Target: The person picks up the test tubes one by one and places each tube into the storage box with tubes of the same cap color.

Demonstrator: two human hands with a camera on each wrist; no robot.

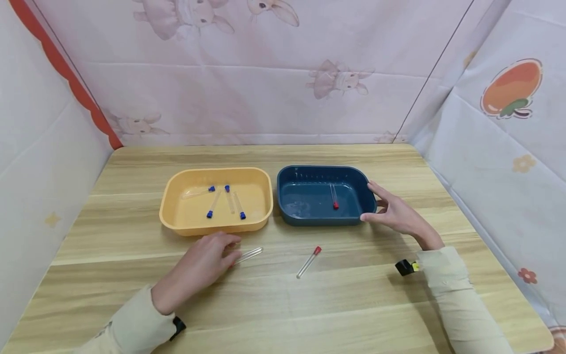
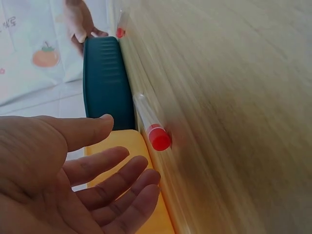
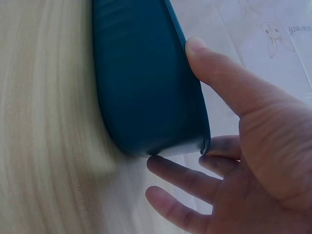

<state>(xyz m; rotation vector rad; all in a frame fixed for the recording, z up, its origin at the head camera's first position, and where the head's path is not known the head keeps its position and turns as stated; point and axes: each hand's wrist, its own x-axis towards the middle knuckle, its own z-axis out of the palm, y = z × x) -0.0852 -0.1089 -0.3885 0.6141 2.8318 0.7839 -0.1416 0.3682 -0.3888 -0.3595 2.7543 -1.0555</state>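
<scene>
Over the wooden table (image 1: 362,309) both arms reach forward. The right hand (image 1: 395,212) grips the end of the dark blue box (image 1: 305,204), its thumb on the rim; the left hand (image 1: 199,268) is low, its fingers loosely bent and holding nothing. Just beyond it stands the yellow box (image 1: 183,214) with four blue-capped tubes (image 1: 214,204). One red-capped tube (image 1: 334,197) lies in the dark blue box, another (image 1: 308,263) between the hands. The nearest tube (image 2: 148,117) lies just beside the left fingers, its red cap (image 2: 159,138) toward them.
</scene>
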